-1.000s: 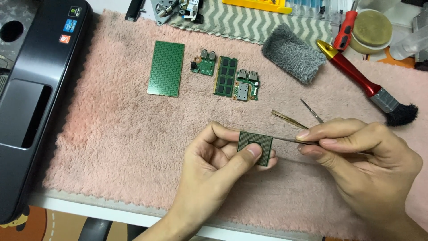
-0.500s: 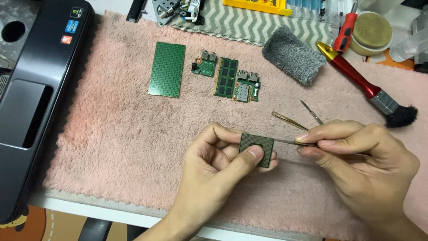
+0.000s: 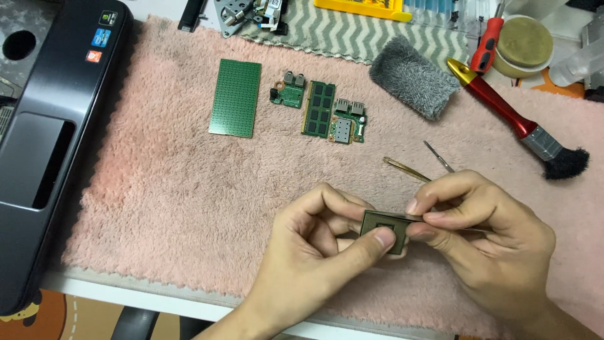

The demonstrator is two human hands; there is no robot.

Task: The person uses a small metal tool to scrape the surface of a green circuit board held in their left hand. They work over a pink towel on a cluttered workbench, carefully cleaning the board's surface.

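My left hand (image 3: pixel 314 242) pinches a small square processor chip (image 3: pixel 382 225) between thumb and fingers, low over a pink fluffy mat (image 3: pixel 170 201). My right hand (image 3: pixel 484 236) meets it from the right, holding a thin metal tool (image 3: pixel 415 218) flat against the chip's top edge. A pair of gold tweezers (image 3: pixel 406 169) and a slim dark pick (image 3: pixel 438 156) lie on the mat just beyond my right hand.
On the mat's far side lie a green perforated board (image 3: pixel 236 97), a small connector board (image 3: pixel 289 91), a memory stick (image 3: pixel 319 108) and another small board (image 3: pixel 347 121). A grey cloth pad (image 3: pixel 412 77), red-handled brush (image 3: pixel 519 123) and screwdriver (image 3: pixel 486 49) sit at right. A laptop base (image 3: pixel 44 138) is at left.
Both hands with the chip have shifted very slightly; the chip is tilted a little flatter toward the camera. Nothing else moved.
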